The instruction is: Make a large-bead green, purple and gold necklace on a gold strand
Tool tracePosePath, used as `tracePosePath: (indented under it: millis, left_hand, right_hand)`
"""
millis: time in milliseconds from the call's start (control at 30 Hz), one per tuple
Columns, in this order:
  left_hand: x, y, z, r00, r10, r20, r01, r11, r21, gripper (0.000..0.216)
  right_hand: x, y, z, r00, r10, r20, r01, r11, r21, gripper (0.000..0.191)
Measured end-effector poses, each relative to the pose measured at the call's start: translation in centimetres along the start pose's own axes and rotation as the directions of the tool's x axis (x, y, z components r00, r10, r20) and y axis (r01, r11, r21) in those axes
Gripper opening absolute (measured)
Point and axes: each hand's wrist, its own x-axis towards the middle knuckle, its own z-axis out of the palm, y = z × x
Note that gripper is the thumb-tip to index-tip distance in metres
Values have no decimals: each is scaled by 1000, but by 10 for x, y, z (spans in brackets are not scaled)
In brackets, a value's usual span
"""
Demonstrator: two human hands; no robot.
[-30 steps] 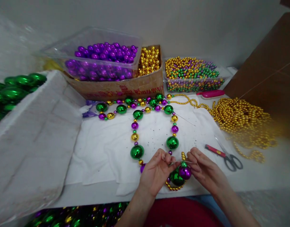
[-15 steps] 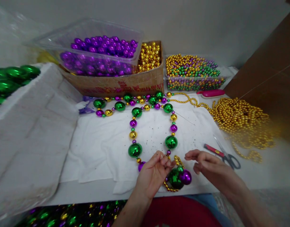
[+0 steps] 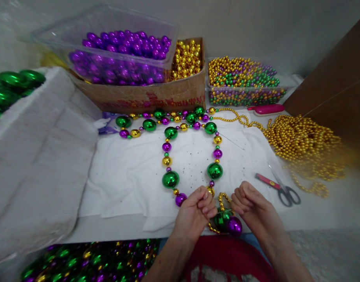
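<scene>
My left hand [image 3: 194, 213] is closed on a thin, pale string [image 3: 224, 211] at the table's front edge. My right hand [image 3: 254, 205] is also closed, gripping the other side of the string, which runs taut between the two fists. Below it hang a large green bead [image 3: 221, 221], a purple bead [image 3: 235, 226] and a loop of small gold beads [image 3: 222, 200]. A necklace of green, purple and gold beads [image 3: 170, 179] forms an open loop on the white cloth [image 3: 124, 168], its near end partly hidden by my left hand.
Behind stand a clear tub of purple beads [image 3: 124, 51], a cardboard box [image 3: 133, 96] with gold beads and a tub of mixed beads [image 3: 244, 94]. To the right lie gold strands [image 3: 303, 141], scissors [image 3: 288, 195], a red-handled cutter [image 3: 267, 181] and a pink-handled tool [image 3: 268, 109]. A white foam box [image 3: 51, 156] stands left.
My right hand has gone from loosely spread fingers to a closed fist on the string. My left fingers have curled tighter. The hanging beads have shifted slightly right, and the camera view has moved a little.
</scene>
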Motion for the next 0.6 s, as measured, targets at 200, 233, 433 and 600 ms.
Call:
tracePosePath:
  millis: [200, 233, 433, 600]
  left_hand:
    - [4, -10, 1, 999, 37, -10, -36, 992, 118, 25]
    - [4, -11, 3, 999, 48, -3, -47, 990, 135, 25]
    - [5, -16, 7, 995, 94, 25, -97, 968, 233, 25]
    - [7, -18, 8, 995, 89, 35, -95, 971, 220, 24]
  right_hand:
    - [-4, -2, -10, 999, -49, -24, 47, 997, -65, 29]
    - [-4, -3, -12, 999, -48, -22, 46, 997, -58, 29]
    - [-10, -7, -17, 998, -35, -45, 33, 998, -49, 30]
    - [-11, -11, -17, 999, -29, -44, 27, 998, -53, 30]
